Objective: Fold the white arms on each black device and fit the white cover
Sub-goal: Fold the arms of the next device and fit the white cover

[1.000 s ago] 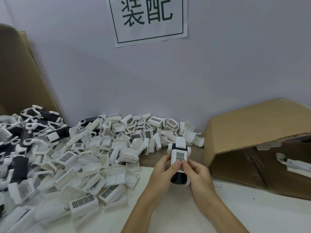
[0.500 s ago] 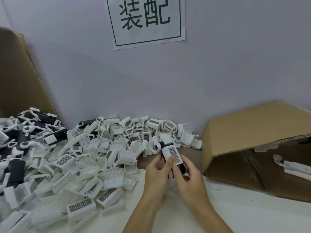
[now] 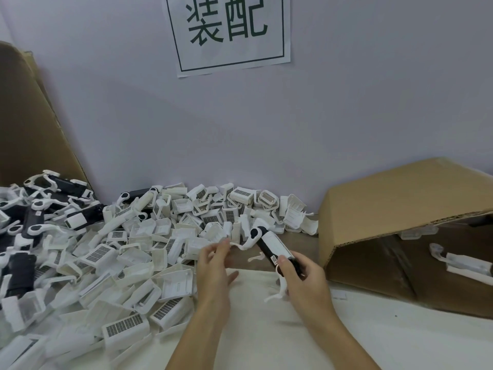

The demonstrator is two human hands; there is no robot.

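From the head camera, a heap of white covers [image 3: 138,252] spreads over the left half of the table [image 3: 266,337], too many and too tangled to count, many showing a dark grille. At the far left lie more black devices [image 3: 34,222] with white arms spread, roughly six or more. A brown cardboard sheet [image 3: 32,124] leans against the wall behind them. On the right a cardboard box [image 3: 400,209] lies on its side with its open mouth toward the person; one finished white piece [image 3: 464,265] rests inside, and perhaps a second shape farther back, though the shadow makes that unclear. A paper sign [image 3: 229,33] with two large characters hangs on the wall.

One black device [image 3: 272,243] is held above the table between the heap and the box, tilted, its far end up and to the left. Three white arms stick out from it: one at the far end, one small one midway, one hanging below the right hand.

The right hand [image 3: 301,279] has its fingers curled round the device's near end. The left hand [image 3: 216,263] pinches the tip of the far white arm [image 3: 244,245] between thumb and fingertips, its other fingers loose.
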